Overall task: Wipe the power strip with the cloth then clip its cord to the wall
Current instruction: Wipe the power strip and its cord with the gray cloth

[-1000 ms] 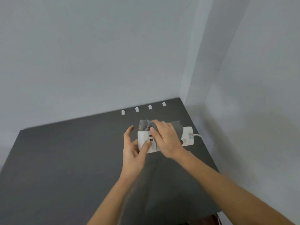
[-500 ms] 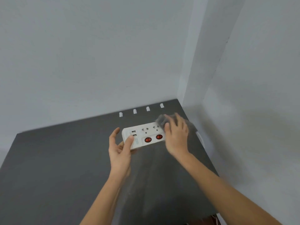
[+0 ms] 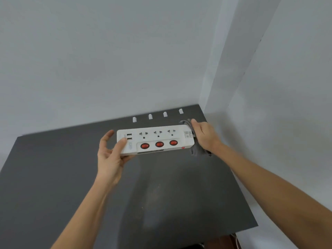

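A white power strip with three sockets, three red switches and two USB ports is held above the dark table, its face fully visible. My left hand grips its left end, thumb on top. My right hand is at the strip's right end, closed on a grey cloth that wraps that end and hangs below the hand. The cord is hidden behind my right hand and the cloth.
Several small white cord clips sit in a row along the base of the back wall. The dark grey table fills the lower view. A white side wall stands close on the right, forming a corner.
My right hand has swept the cloth rightward along the strip from its left part to its right end, uncovering the sockets and switches. My left hand has stayed on the left end.
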Demonstrator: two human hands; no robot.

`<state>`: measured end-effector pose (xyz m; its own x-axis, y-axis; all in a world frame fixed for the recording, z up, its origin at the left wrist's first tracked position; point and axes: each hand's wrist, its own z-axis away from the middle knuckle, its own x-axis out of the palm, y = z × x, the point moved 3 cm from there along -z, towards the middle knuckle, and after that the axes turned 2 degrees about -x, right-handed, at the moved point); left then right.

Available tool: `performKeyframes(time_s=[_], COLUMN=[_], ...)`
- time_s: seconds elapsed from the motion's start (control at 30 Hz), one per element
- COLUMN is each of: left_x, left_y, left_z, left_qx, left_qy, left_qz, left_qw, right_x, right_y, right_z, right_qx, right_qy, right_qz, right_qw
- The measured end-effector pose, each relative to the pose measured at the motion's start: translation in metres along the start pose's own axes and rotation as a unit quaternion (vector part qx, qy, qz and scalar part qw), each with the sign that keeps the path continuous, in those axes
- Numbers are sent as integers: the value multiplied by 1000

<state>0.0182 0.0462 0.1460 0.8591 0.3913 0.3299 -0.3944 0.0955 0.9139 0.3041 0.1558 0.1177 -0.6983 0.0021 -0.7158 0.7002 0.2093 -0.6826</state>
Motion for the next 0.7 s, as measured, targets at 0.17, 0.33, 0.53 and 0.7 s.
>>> performKeyframes(time_s=[0.17,0.33,0.53,0.7], left_x=[-33,-81,-112,-116], left_y=[0,-15,-53,-92], left_z=[-22,-47,-94,-150], left_qx=[-16,-43,-112,-187], left_qy=[15,69,93,84], left_qz=[-26,-47,-42,-41], left_qw=[999,996,988,978], right_x=[-14,-40,-53,-20], right_y=[57,133,182,178], right_z=[-6,-2,-14,-63], right_qx=[0,135,246,205], right_qy=[-28,10,97,78], right_qz=[107,146,159,137], right_qw=[994,980,951,966])
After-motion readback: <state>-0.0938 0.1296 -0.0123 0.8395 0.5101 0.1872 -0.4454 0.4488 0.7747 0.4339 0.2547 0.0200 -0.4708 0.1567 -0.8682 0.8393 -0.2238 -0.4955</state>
